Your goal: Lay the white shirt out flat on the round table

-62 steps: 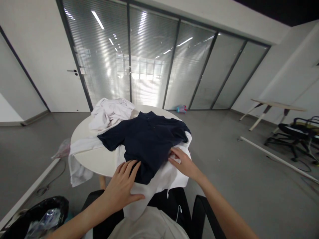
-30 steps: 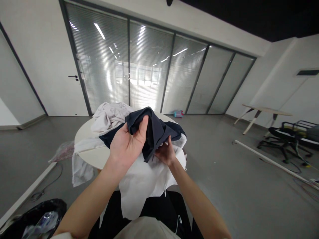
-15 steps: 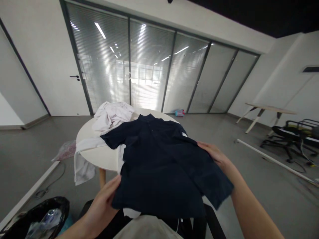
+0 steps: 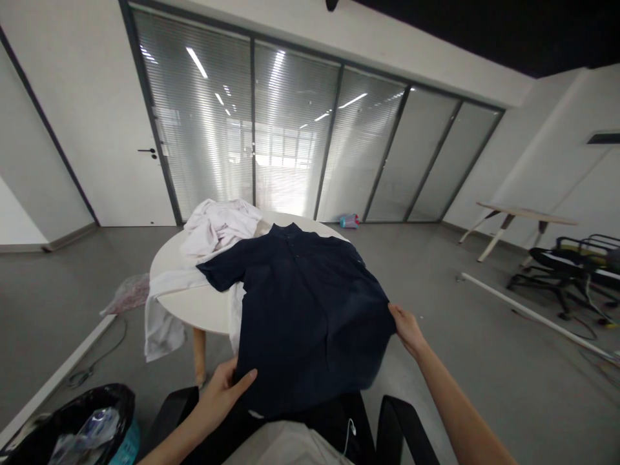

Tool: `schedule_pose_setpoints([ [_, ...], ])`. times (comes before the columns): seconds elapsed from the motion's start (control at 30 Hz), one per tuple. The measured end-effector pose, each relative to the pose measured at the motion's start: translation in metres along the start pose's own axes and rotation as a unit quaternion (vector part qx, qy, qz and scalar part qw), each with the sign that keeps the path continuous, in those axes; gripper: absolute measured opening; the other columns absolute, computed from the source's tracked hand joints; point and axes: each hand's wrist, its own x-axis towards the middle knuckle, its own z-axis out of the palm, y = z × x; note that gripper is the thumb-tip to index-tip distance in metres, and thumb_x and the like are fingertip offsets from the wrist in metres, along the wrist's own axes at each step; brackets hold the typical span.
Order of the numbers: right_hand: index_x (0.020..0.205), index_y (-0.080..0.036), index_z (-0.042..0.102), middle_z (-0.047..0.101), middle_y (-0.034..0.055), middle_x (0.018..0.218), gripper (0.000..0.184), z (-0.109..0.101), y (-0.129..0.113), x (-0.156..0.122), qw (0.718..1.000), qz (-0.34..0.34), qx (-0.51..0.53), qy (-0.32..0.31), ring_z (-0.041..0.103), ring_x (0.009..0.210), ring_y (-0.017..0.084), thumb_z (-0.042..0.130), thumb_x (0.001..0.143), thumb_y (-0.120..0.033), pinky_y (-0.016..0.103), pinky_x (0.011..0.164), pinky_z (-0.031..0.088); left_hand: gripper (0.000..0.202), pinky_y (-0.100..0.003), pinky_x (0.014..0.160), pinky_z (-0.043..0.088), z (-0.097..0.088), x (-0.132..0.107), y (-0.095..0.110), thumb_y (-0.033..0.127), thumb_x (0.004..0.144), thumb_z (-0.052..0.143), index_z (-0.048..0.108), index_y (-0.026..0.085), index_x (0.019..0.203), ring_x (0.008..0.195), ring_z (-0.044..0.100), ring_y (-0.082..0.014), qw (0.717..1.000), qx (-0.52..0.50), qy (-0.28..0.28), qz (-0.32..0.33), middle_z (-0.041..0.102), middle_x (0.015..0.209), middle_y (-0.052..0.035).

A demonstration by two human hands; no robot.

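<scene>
While the dark shirt [image 4: 305, 303] spreads flat between them, left hand [image 4: 223, 389] and right hand [image 4: 405, 329] each pinch its hem.

Office: blinded glass partitions [image 4: 290, 142], swivel chair [image 4: 566, 268].

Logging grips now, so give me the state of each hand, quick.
Left hand: closed, pinching the near left hem of the dark navy shirt.
Right hand: closed, gripping the same shirt's right hem.
</scene>
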Motion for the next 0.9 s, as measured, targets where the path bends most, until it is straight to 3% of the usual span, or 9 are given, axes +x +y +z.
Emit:
schedule_pose_setpoints([
  [0.07, 0.069, -0.022, 0.071, 0.072, 0.007, 0.069, 0.035, -0.004, 0.007, 0.001, 0.999, 0.011, -0.034, -0.015, 0.07, 0.07, 0.024, 0.051, 0.08, -0.048, 0.034, 0.062, 0.055, 0.048, -0.038, 0.093, 0.055, -0.012, -0.001, 0.0, 0.067, 0.079, 0.064, 0.073, 0.02, 0.083, 0.087, 0.072, -0.0253, 0.997, 0.062, -0.035, -0.002, 0.076, 0.087, -0.0064],
  [0.17, 0.069, -0.022, 0.07, 0.072, 0.0055, 0.068, 0.02, -0.006, 0.014, 0.014, 0.992, 0.018, -0.109, -0.063, 0.07, 0.069, 0.024, 0.058, 0.075, -0.036, 0.035, 0.066, 0.055, 0.053, -0.03, 0.063, 0.057, -0.036, 0.002, 0.01, 0.067, 0.081, 0.061, 0.066, 0.018, 0.061, 0.057, 0.068, -0.0207, 0.97, 0.218, -0.09, -0.052, 0.069, 0.06, -0.0058],
  [0.27, 0.082, -0.017, 0.071, 0.075, 0.0111, 0.086, 0.021, -0.002, -0.007, 0.045, 0.989, -0.023, -0.147, 0.024, 0.071, 0.083, 0.024, 0.055, 0.078, -0.029, 0.037, 0.078, 0.055, 0.057, -0.022, 0.045, 0.043, -0.051, 0.021, 0.05, 0.066, 0.084, 0.057, 0.06, 0.016, 0.056, 0.045, 0.063, -0.0164, 0.946, 0.301, -0.107, -0.051, 0.064, 0.052, -0.0043],
  [0.37, 0.099, -0.012, 0.07, 0.073, 0.0158, 0.102, 0.031, 0.015, -0.056, 0.084, 0.979, -0.096, -0.154, 0.088, 0.07, 0.091, 0.024, 0.052, 0.084, -0.032, 0.038, 0.087, 0.053, 0.049, -0.022, 0.053, 0.047, -0.045, 0.057, 0.108, 0.057, 0.093, 0.049, 0.064, 0.016, 0.07, 0.057, 0.067, -0.0161, 0.947, 0.308, -0.067, 0.062, 0.068, 0.061, -0.0035],
  [0.5, 0.114, -0.015, 0.07, 0.069, 0.0141, 0.118, 0.037, 0.062, -0.12, 0.12, 0.955, -0.229, -0.188, 0.017, 0.065, 0.11, 0.024, 0.053, 0.089, -0.036, 0.037, 0.101, 0.047, 0.034, -0.027, 0.078, 0.054, -0.024, 0.135, 0.149, 0.043, 0.097, 0.047, 0.071, 0.02, 0.099, 0.089, 0.07, -0.0194, 0.87, 0.428, -0.028, 0.242, 0.074, 0.102, -0.0055],
  [0.6, 0.129, -0.017, 0.064, 0.059, 0.0133, 0.138, 0.047, 0.099, -0.143, 0.136, 0.923, -0.274, -0.267, -0.051, 0.051, 0.132, 0.028, 0.052, 0.093, -0.045, 0.041, 0.114, 0.036, 0.037, -0.036, 0.109, 0.041, -0.026, 0.2, 0.135, 0.038, 0.1, 0.043, 0.065, 0.019, 0.123, 0.128, 0.055, -0.024, 0.801, 0.528, -0.021, 0.281, 0.062, 0.136, -0.0096],
  [0.7, 0.147, -0.021, 0.049, 0.037, 0.0129, 0.157, 0.062, 0.124, -0.143, 0.153, 0.898, -0.248, -0.356, -0.075, 0.029, 0.146, 0.036, 0.044, 0.096, -0.057, 0.052, 0.117, 0.027, 0.058, -0.051, 0.118, 0.025, -0.051, 0.244, 0.106, 0.054, 0.098, 0.044, 0.051, 0.018, 0.143, 0.147, 0.029, -0.0335, 0.762, 0.613, -0.054, 0.202, 0.04, 0.155, -0.0136],
  [0.8, 0.155, -0.028, 0.035, 0.023, 0.0111, 0.163, 0.07, 0.135, -0.132, 0.171, 0.881, -0.202, -0.412, -0.119, 0.02, 0.148, 0.04, 0.034, 0.096, -0.066, 0.059, 0.116, 0.022, 0.073, -0.062, 0.117, 0.014, -0.081, 0.258, 0.085, 0.069, 0.093, 0.038, 0.036, 0.028, 0.153, 0.149, 0.015, -0.0397, 0.756, 0.638, -0.084, 0.122, 0.025, 0.162, -0.009],
  [0.9, 0.157, -0.027, 0.03, 0.025, 0.012, 0.162, 0.077, 0.138, -0.12, 0.184, 0.866, -0.17, -0.437, -0.173, 0.021, 0.148, 0.039, 0.028, 0.094, -0.072, 0.057, 0.118, 0.019, 0.077, -0.06, 0.118, 0.009, -0.097, 0.256, 0.075, 0.074, 0.092, 0.034, 0.028, 0.031, 0.156, 0.15, 0.012, -0.0384, 0.749, 0.642, -0.103, 0.128, 0.022, 0.163, -0.0067],
])
